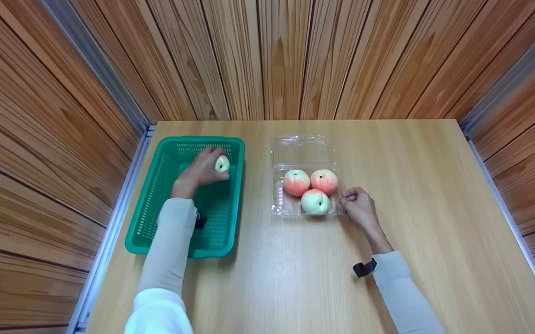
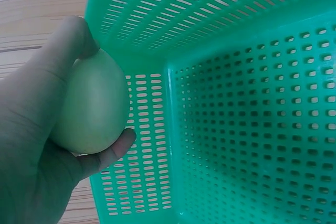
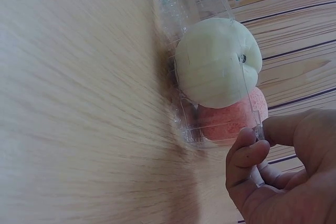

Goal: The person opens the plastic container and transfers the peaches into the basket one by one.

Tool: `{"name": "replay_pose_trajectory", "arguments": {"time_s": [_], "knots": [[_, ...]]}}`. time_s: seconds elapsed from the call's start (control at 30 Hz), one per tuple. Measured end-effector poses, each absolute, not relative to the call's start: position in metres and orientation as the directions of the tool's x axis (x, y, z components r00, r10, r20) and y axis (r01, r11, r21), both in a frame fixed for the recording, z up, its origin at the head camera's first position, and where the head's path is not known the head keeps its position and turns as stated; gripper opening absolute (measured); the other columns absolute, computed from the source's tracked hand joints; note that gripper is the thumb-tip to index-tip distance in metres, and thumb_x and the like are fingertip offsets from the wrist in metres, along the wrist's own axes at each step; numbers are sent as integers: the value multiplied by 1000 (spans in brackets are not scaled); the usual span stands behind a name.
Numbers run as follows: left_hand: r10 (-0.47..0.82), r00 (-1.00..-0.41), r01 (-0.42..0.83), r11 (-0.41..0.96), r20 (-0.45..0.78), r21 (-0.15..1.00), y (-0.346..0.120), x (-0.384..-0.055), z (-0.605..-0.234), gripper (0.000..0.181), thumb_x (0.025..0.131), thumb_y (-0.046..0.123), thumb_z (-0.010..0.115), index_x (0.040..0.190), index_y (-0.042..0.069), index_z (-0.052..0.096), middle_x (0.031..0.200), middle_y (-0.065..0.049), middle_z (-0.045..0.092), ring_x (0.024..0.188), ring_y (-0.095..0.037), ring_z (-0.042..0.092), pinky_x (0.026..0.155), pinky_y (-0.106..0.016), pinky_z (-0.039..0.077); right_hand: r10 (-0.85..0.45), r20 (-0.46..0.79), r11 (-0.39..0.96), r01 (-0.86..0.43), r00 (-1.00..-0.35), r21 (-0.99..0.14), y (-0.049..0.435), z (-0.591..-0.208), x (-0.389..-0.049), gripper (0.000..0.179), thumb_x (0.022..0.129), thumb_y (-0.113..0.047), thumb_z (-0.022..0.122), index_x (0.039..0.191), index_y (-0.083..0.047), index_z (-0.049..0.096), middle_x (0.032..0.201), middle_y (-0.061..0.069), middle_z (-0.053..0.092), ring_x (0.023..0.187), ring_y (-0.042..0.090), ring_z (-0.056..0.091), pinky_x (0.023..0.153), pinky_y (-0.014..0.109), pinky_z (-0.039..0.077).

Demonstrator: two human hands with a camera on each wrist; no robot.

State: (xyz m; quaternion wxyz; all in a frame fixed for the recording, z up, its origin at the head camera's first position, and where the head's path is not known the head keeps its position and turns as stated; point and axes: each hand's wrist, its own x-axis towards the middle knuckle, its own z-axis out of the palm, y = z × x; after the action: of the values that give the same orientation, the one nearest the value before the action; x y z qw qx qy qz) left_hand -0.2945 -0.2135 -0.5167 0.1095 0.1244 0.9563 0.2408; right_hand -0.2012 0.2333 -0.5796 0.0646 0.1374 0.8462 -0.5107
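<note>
Over the far part of a green plastic basket (image 1: 238, 204), my left hand (image 1: 205, 168) grips a pale peach (image 1: 222, 163). In the left wrist view the thumb and fingers curl round that peach (image 2: 94, 103), close to the basket's slotted wall (image 2: 147, 166). My right hand (image 1: 360, 208) pinches the right edge of a clear plastic clamshell box (image 1: 279, 204) between thumb and fingers. Three peaches sit in the box: two reddish ones, left (image 1: 296, 183) and right (image 1: 324, 181), and a pale one (image 1: 315, 202) in front. The box's lid (image 1: 302, 150) lies folded back, away from me.
The basket stands at the left of a wooden table (image 1: 286, 273), with the box to its right. Wood-patterned panels (image 1: 281, 60) close off the back and both sides. Dark straps (image 1: 365, 268) are on the wrists.
</note>
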Motion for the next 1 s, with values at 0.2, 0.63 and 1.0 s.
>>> {"name": "replay_pose_trajectory", "arguments": {"time_s": [0.2,0.63,1.0], "knots": [[287,-942,170,854,-172,492,-213,-294,-522,64,91,27,74,150,10,53,137,-20,54,114,-35,55,95,-53,53,164,-258,440,305,-952,-845,233,-580,-201,22,97,-6,65,115,5,61,92,6,61,71,11,57,56,21,47],[270,-935,122,853,-228,508,-212,-293,-531,67,94,26,76,154,11,49,148,-23,48,126,-38,53,104,-58,51,163,-296,421,338,-941,-842,234,-579,-202,22,99,-6,65,118,4,60,92,5,60,71,12,58,56,22,48],[268,-931,115,860,-248,497,-211,-291,-540,65,93,24,75,152,10,51,146,-22,49,124,-37,52,103,-56,51,170,-241,432,292,-956,-854,233,-581,-201,18,96,-5,66,111,4,62,86,3,61,66,10,57,54,20,47]]}}
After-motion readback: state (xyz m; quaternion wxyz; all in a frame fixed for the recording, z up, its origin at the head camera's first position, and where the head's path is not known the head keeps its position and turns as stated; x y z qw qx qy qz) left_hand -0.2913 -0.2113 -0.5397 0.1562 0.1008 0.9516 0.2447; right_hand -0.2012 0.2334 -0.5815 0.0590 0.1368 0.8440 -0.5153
